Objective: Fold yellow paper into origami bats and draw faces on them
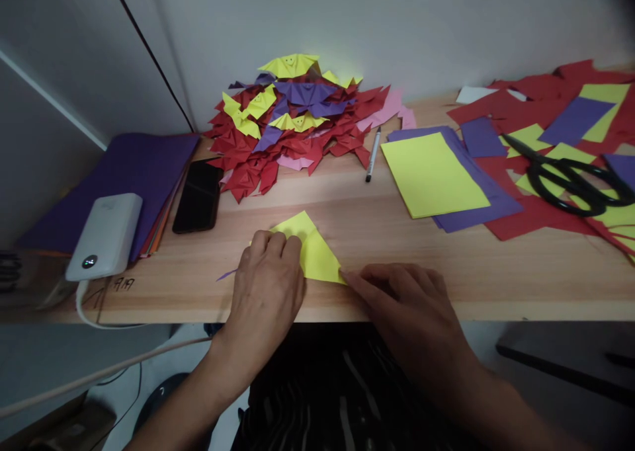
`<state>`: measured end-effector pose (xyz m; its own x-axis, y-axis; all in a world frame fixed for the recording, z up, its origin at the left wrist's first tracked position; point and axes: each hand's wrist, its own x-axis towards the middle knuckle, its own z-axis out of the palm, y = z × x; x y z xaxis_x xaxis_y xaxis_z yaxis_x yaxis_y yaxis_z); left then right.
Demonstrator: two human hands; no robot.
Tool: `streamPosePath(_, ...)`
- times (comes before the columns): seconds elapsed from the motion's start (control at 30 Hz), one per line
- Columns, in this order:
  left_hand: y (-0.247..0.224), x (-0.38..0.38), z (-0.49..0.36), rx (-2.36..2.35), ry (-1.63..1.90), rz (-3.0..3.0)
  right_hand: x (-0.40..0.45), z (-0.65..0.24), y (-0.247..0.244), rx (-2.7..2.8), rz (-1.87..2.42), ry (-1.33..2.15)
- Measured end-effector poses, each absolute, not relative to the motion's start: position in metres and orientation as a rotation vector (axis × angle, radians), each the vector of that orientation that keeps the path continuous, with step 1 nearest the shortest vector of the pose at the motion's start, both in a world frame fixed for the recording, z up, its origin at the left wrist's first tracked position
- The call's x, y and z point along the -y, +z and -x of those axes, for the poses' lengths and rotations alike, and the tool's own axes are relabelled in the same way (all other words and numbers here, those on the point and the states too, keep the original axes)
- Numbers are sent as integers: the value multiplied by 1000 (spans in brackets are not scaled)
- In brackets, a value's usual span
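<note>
A yellow sheet of folding paper [317,256] lies near the front edge of the wooden table, folded to a pointed shape with its tip toward the wall. My left hand [270,272] presses on its left part with curled fingers, hiding that side. With thumb and fingertips together, my right hand [404,299] pinches the paper's right corner. Just left of my left hand, a thin purple paper scrap [227,275] rests on the wood.
Folded paper bats [297,117] in red, purple and yellow pile up by the wall. Around are a pen [374,155], yellow sheets [431,173], scissors [565,173] on paper scraps, a phone [198,196] and a cabled power bank [106,236] on purple paper [149,157].
</note>
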<state>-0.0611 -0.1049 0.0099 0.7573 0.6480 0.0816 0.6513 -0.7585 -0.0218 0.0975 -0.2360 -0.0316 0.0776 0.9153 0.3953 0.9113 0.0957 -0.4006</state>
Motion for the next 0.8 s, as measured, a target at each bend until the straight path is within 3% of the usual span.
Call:
streamPosePath(0.57, 9, 115, 75, 1169, -293, 2967, 224, -104, -21, 1610, 1864, 284)
streamPosePath(0.8, 12, 119, 84, 1243, -508, 3064, 219, -104, -19, 1680, 1901, 240)
